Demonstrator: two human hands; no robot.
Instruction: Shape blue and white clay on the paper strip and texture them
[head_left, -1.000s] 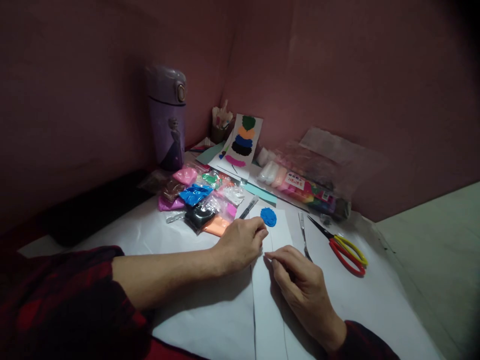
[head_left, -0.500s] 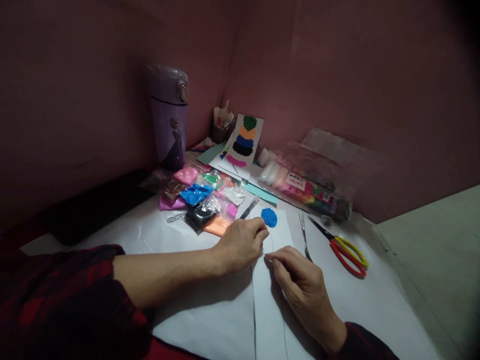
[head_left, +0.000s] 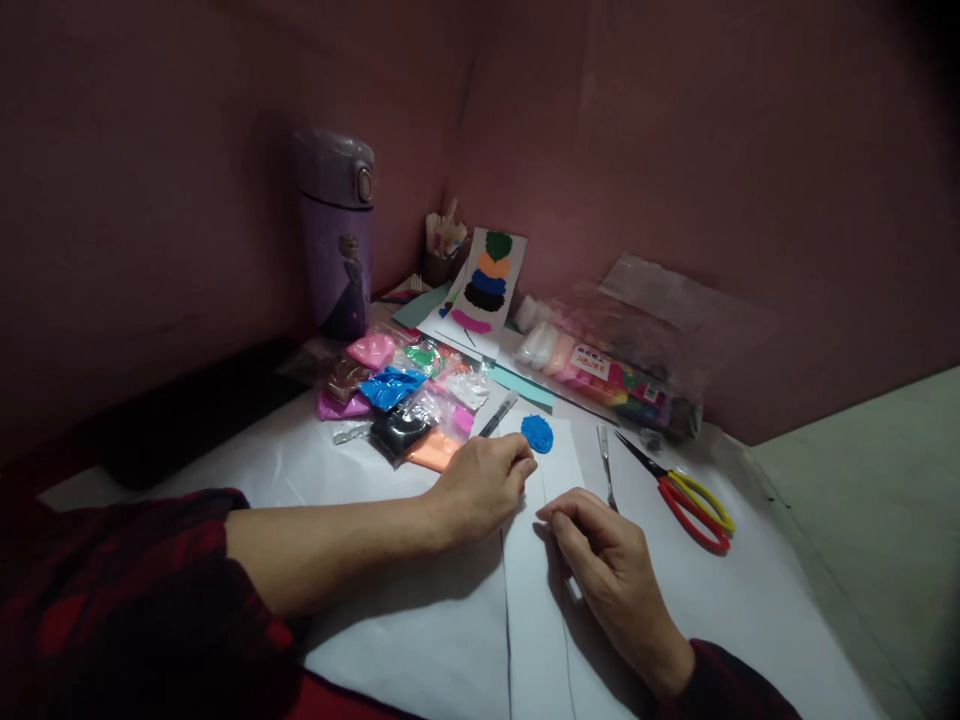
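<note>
My left hand (head_left: 484, 485) is closed with its fingertips curled under, resting over the strip of white paper (head_left: 536, 620). What it holds, if anything, is hidden. Just to its right, my right hand (head_left: 604, 560) is closed in a pinch, thumb against forefinger, above the same strip; anything between the tips is too small to make out. A round patch of blue clay (head_left: 537, 434) lies flattened on the paper beyond both hands. A pen (head_left: 498, 414) lies behind my left knuckles. Partly behind my right hand is a slim metal tool (head_left: 606, 465).
Scissors (head_left: 686, 500) with red and yellow handles lie at right. Several bags of coloured clay (head_left: 397, 385) are heaped at left, before a purple bottle (head_left: 337, 240). A picture card (head_left: 491, 280) leans at the back beside a large clay pack (head_left: 600, 370).
My right hand has shifted slightly right and up, its fingertips a little farther from my left hand. The left hand stays in place.
</note>
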